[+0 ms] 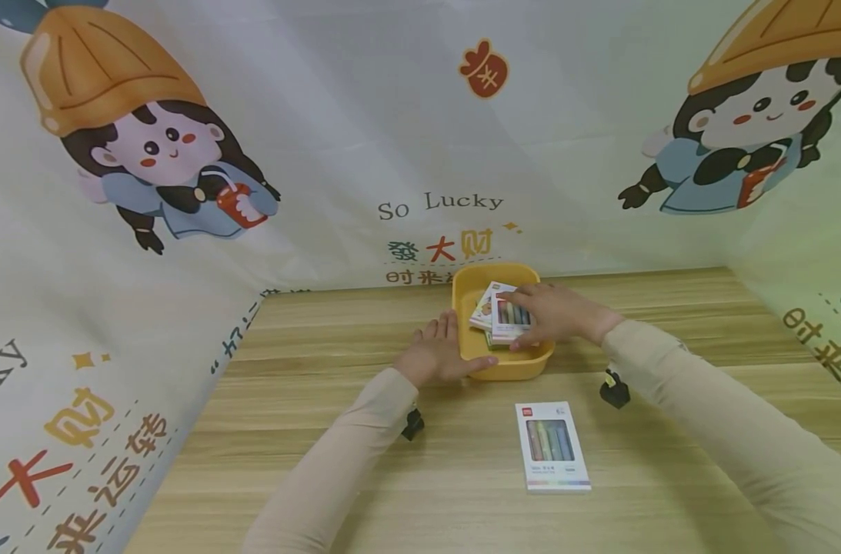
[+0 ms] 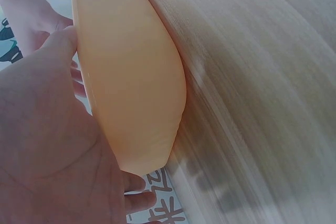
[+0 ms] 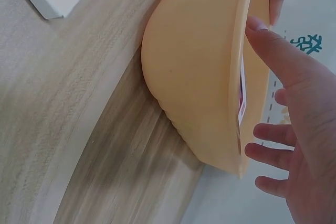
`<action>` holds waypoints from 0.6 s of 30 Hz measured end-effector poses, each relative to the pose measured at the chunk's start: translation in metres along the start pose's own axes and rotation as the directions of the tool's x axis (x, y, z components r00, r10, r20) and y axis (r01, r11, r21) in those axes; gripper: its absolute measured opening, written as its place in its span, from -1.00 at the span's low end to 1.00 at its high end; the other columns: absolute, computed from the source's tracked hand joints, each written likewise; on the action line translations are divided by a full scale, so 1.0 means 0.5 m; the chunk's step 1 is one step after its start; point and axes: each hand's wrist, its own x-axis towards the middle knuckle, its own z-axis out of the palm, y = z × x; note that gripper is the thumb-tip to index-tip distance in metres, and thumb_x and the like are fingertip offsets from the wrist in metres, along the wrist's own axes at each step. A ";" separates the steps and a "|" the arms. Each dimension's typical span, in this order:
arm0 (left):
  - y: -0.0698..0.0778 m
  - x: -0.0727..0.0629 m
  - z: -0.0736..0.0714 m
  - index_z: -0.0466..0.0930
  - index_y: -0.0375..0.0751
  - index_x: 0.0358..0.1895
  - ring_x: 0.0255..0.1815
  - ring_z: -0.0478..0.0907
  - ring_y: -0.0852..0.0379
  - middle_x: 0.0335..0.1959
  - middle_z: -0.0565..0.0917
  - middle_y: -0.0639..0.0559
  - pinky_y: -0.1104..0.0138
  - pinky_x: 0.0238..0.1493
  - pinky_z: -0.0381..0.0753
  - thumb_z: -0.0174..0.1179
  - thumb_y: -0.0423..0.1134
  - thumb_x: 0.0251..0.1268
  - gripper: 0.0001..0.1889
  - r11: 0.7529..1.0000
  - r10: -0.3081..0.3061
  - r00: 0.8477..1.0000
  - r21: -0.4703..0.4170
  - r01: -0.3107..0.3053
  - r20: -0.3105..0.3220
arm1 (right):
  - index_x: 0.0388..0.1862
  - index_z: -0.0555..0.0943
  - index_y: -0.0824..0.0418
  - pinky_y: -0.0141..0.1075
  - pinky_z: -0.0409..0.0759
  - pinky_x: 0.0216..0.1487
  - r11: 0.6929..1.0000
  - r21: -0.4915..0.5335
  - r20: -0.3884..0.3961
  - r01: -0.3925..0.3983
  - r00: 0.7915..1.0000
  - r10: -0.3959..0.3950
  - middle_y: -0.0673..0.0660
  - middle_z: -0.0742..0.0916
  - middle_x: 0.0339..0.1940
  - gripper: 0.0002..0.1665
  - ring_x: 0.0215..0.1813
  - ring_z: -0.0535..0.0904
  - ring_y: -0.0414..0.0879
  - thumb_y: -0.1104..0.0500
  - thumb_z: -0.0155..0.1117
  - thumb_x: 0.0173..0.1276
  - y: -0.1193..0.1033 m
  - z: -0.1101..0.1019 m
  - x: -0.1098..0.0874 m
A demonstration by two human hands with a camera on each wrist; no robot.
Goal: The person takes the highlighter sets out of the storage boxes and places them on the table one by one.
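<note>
A yellow plastic basket stands on the wooden table by the back wall. Inside it, a white box of crayons with a window lies slanted on top of another white box. My left hand rests at the basket's left front corner, its thumb over the rim and its fingers along the outer side. Reaching over the right rim, my right hand has its fingers spread above the crayon box; in the right wrist view they stand apart with nothing between them. A second windowed crayon box lies flat in front of the basket.
The wooden table reaches to printed cloth at the back and sides. A small black piece hangs at the right cuff, and another black piece at the left cuff.
</note>
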 end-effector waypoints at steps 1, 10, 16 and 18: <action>0.000 0.000 0.000 -0.48 -0.27 0.59 0.68 -0.28 -0.17 0.66 -0.33 -0.18 -0.07 0.65 -0.17 -0.26 0.63 0.19 0.23 1.000 -0.002 1.000 -0.001 0.002 0.001 | 0.56 0.24 0.07 0.29 0.23 0.48 1.000 0.002 -0.001 0.000 1.000 0.000 0.34 0.41 0.50 0.09 0.48 0.32 0.37 -0.34 0.40 0.16 0.001 0.000 0.001; 0.002 0.000 0.000 -0.47 -0.27 0.59 0.68 -0.27 -0.17 0.66 -0.33 -0.17 -0.07 0.65 -0.15 -0.26 0.61 0.22 0.21 1.000 -0.002 1.000 0.010 0.002 0.001 | 0.54 0.25 0.12 0.27 0.26 0.47 1.000 -0.022 -0.013 0.005 1.000 -0.005 0.35 0.45 0.46 0.12 0.45 0.37 0.34 -0.37 0.39 0.13 0.013 0.007 0.014; 0.001 0.000 0.000 -0.47 -0.27 0.59 0.68 -0.26 -0.16 0.66 -0.33 -0.17 -0.06 0.65 -0.14 -0.27 0.62 0.21 0.22 1.000 -0.004 1.000 0.020 0.004 -0.001 | 0.54 0.25 0.13 0.26 0.29 0.45 1.000 -0.030 -0.006 0.003 1.000 -0.003 0.35 0.46 0.45 0.16 0.43 0.39 0.36 -0.40 0.39 0.11 0.014 0.005 0.020; 0.001 0.000 0.000 -0.47 -0.26 0.59 0.68 -0.26 -0.16 0.66 -0.33 -0.16 -0.06 0.65 -0.13 -0.27 0.62 0.21 0.22 1.000 -0.005 1.000 0.021 0.005 0.000 | 0.55 0.24 0.14 0.26 0.28 0.46 0.999 -0.033 0.000 0.003 1.000 -0.003 0.35 0.45 0.46 0.16 0.44 0.38 0.37 -0.41 0.38 0.11 0.014 0.004 0.024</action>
